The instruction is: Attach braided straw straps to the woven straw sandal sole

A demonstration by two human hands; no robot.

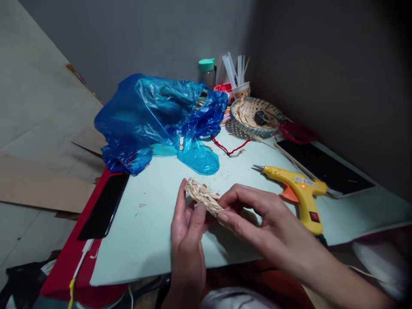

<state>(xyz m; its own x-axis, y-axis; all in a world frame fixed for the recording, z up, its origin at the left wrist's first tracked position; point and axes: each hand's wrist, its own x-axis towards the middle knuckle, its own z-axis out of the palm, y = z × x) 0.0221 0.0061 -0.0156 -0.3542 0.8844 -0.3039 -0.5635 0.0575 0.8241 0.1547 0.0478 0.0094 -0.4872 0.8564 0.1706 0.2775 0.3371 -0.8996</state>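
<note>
Head view: rear left of the top [144, 240] is taken up by the blue bag [144, 111]; the base of the jar [206, 66] is hidden by it. Right of the jar, sticks [230, 71] are held in the cup [242, 91]. Basket [237, 128] is set in front of the cup, with strips and a dark lump [261, 117] seen inside. Red cord [229, 153] is laid just in front of bag and basket. Tablet [325, 167] is placed far right, a red item [298, 133] by its rear end, type unclear. Phone [104, 206] is laid at the left edge, cable [77, 268] near its lower end. Nearest obstacle: glue gun [299, 184], laid on its side just right of the right hand [267, 214], nozzle aimed left, orange light lit.

Braid [204, 198] is held over the front middle of the top, sloped down to the right. Its left part is gripped by the left hand [189, 227], thumb on the near face, fingers behind. Its right end is pinched between right thumb and index, so the tip is partly covered. Both grips are narrow. Remaining right fingers can't be made out clearly.
</note>
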